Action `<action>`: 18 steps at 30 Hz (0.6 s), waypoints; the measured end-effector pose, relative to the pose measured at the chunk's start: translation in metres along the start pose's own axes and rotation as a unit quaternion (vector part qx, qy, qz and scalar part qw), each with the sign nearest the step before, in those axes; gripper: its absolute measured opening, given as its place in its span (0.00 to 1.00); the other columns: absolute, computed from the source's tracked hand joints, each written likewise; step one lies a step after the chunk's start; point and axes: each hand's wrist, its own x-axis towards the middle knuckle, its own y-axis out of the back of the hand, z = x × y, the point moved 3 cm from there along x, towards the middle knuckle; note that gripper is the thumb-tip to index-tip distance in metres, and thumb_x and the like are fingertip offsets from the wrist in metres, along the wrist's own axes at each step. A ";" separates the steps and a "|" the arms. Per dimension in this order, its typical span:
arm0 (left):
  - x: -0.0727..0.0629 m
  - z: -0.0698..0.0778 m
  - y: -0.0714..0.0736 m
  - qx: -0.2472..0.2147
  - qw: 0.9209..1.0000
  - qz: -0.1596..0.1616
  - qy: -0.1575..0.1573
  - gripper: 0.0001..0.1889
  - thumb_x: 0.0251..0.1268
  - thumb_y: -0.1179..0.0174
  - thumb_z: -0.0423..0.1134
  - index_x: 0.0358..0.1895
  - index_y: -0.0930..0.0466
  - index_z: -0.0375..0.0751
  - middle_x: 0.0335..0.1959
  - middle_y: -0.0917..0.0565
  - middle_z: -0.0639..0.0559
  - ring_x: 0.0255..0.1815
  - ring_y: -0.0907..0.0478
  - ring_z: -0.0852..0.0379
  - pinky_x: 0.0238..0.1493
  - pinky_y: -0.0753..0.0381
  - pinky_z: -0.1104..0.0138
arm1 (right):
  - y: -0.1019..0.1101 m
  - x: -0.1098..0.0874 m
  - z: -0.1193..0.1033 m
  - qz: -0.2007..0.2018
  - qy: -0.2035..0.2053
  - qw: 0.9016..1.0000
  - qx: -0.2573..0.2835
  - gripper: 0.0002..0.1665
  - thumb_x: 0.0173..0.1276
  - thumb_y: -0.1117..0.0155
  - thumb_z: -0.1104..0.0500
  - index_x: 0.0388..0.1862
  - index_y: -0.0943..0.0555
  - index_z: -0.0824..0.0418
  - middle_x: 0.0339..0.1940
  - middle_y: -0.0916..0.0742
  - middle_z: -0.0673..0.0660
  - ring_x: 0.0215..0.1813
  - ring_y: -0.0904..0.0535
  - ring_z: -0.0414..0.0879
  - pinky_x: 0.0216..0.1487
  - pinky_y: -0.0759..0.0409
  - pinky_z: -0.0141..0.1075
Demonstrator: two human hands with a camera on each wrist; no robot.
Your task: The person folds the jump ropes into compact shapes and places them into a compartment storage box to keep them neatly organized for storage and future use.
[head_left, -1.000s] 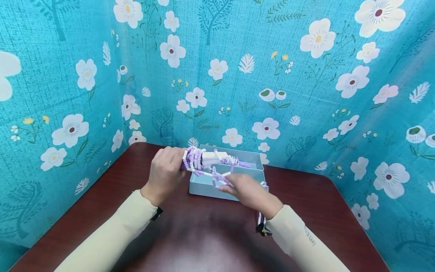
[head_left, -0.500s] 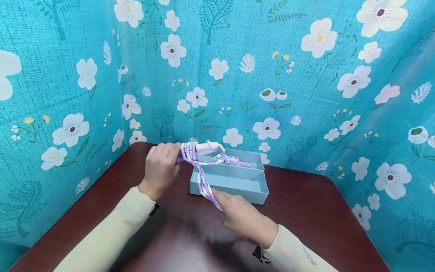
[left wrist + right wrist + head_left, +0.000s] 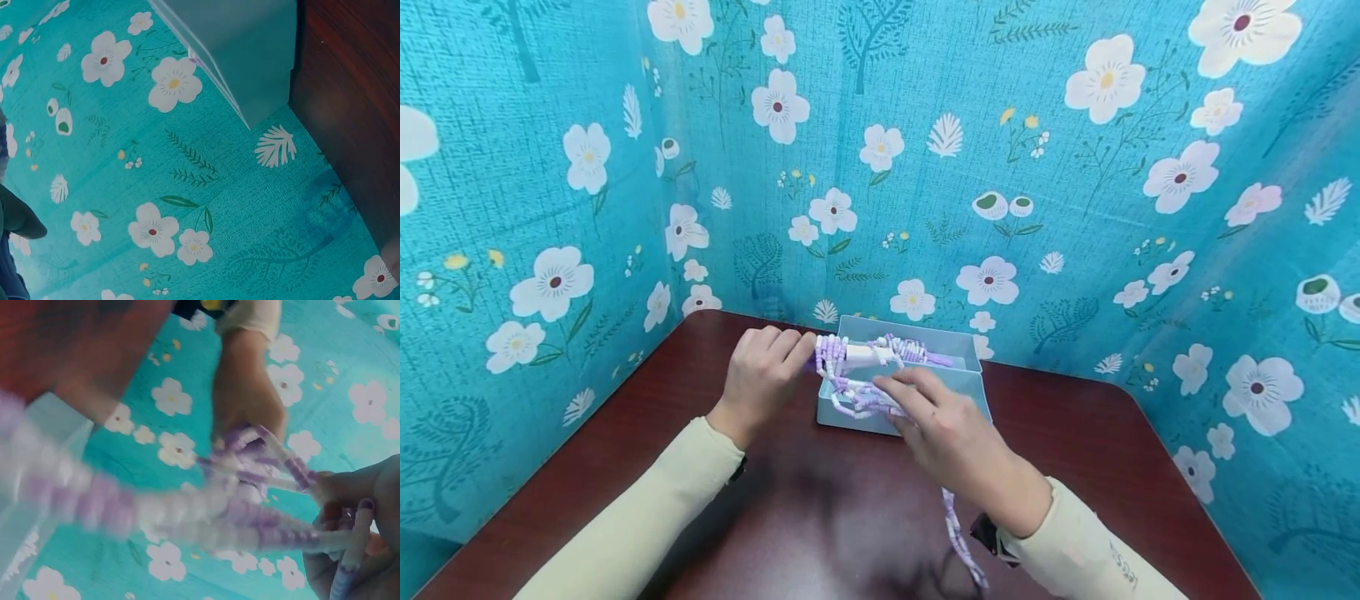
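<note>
A beaded jump rope (image 3: 832, 360) in purple and white is bunched in front of my left hand (image 3: 763, 379), wound around its pale handles. My left hand grips the purple ends of those handles. My right hand (image 3: 951, 429) pinches several strands to the right of the winding; the right wrist view shows beads passing between thumb and fingers of that right hand (image 3: 359, 531). A loose tail of the rope (image 3: 957, 533) hangs below the right wrist. In the left wrist view, only a dark sliver shows at the left edge.
Behind the hands stand a front light blue box (image 3: 850, 414) and a rear light blue box (image 3: 958, 342). A second wound beaded rope with a purple handle (image 3: 938, 360) lies in the rear one. Dark red table (image 3: 1075, 467); flowered curtain (image 3: 880, 208) behind.
My right hand first drew the strands down toward me, then came back up beside the winding, with a tail now hanging below it. The left hand dipped slightly, still gripping the handles.
</note>
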 end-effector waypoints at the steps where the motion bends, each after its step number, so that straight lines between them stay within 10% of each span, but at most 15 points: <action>1: -0.001 0.001 0.000 -0.005 1.000 0.002 -0.010 0.12 0.54 0.32 0.28 0.42 0.20 0.36 0.30 0.20 0.43 0.26 0.26 0.45 0.24 0.26 0.56 | 0.003 0.004 0.002 0.001 0.002 1.000 0.006 0.28 0.56 0.26 0.68 0.57 0.21 0.64 0.49 0.20 0.59 0.35 0.17 0.46 0.36 0.18 0.32; 18: -0.002 0.024 0.007 -0.087 0.987 0.014 -0.134 0.04 0.68 0.45 0.32 0.38 0.21 0.42 0.30 0.20 0.51 0.30 0.25 0.51 0.33 0.25 0.59 | 0.005 0.032 0.053 -0.056 0.049 0.989 0.129 0.19 0.51 0.23 0.68 0.44 0.15 0.59 0.45 0.20 0.54 0.45 0.21 0.45 0.40 0.19 0.33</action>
